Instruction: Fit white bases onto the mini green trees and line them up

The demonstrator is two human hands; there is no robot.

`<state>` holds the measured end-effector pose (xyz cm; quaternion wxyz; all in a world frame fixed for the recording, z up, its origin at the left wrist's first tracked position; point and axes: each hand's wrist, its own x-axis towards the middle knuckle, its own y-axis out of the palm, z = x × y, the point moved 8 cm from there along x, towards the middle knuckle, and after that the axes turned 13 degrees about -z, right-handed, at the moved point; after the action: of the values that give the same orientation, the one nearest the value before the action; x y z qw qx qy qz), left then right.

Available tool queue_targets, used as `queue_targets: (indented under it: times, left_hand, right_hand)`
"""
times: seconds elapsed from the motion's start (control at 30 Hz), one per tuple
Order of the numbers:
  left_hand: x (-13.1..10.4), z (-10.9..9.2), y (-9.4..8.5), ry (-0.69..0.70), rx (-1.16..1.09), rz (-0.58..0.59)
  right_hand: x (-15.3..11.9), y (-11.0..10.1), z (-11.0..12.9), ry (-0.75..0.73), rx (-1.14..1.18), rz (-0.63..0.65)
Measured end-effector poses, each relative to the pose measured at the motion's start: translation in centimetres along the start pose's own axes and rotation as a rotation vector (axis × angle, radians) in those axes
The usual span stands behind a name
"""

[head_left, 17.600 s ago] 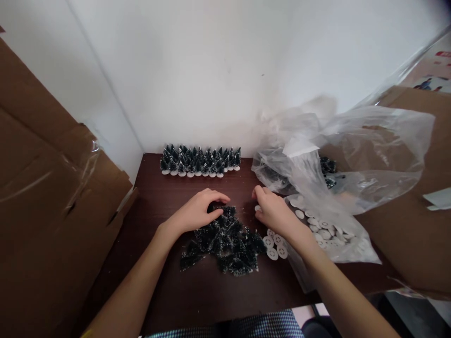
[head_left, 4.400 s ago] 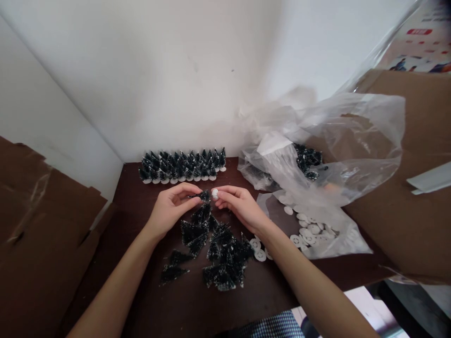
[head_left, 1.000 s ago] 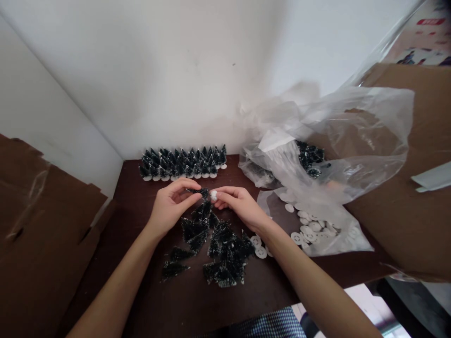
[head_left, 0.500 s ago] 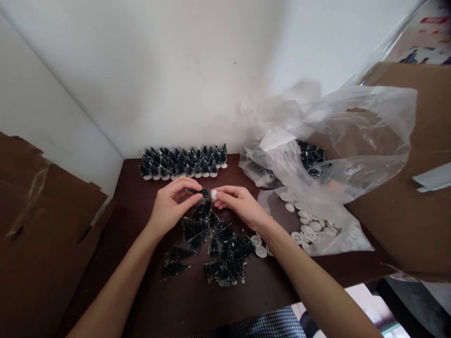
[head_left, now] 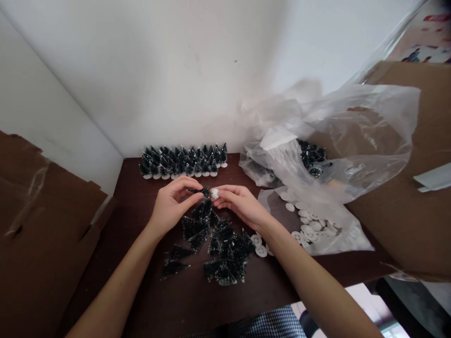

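Observation:
My left hand [head_left: 175, 202] pinches a small dark green miniature tree [head_left: 205, 191] with whitish tips, lying sideways with its wide end toward the right. Between the thumb and fingers of my right hand [head_left: 241, 203] is a round white base [head_left: 214, 193], held on edge against or very near the tree's wide end; whether they are joined I cannot tell. Below both hands lies a loose pile of similar miniature trees [head_left: 227, 249]. A few white bases [head_left: 260, 251] lie beside the pile, partly behind my right forearm.
Rows of miniature trees on white bases [head_left: 183, 162] stand along the wall. To the right, a clear plastic bag [head_left: 359, 141] holds more trees, and many white bases [head_left: 313, 227] spill from plastic. Cardboard boxes [head_left: 42, 225] flank the dark table [head_left: 169, 305] on both sides.
The white base has turned slightly in my right fingers beside the tree's wide end. Both hands stay in nearly the same place.

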<state>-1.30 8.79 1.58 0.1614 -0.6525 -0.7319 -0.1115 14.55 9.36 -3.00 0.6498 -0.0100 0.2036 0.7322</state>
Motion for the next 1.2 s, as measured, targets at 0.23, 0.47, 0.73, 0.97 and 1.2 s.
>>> queue_targets:
  times: [0.23, 0.47, 0.73, 0.97, 1.2]
  left_hand:
    - [0.06, -0.25, -0.03, 0.012, 0.014, -0.007]
    - [0.07, -0.23, -0.03, 0.014, 0.03, 0.001]
    - [0.0, -0.32, 0.14, 0.005, 0.026, 0.014]
    - [-0.01, -0.22, 0.3, 0.003, 0.011, 0.029]
    - [0.06, -0.25, 0.34, -0.008, 0.02, 0.025]
  right_hand:
    - [0.04, 0.01, 0.01, -0.004, -0.005, -0.001]
    - [0.0, -0.11, 0.25, -0.045, -0.052, -0.008]
    - [-0.07, -0.17, 0.28, -0.068, -0.097, -0.022]
    - [-0.17, 0.0, 0.28, -0.07, -0.111, -0.01]
    - [-0.25, -0.05, 0.48, -0.112, -0.157, -0.02]
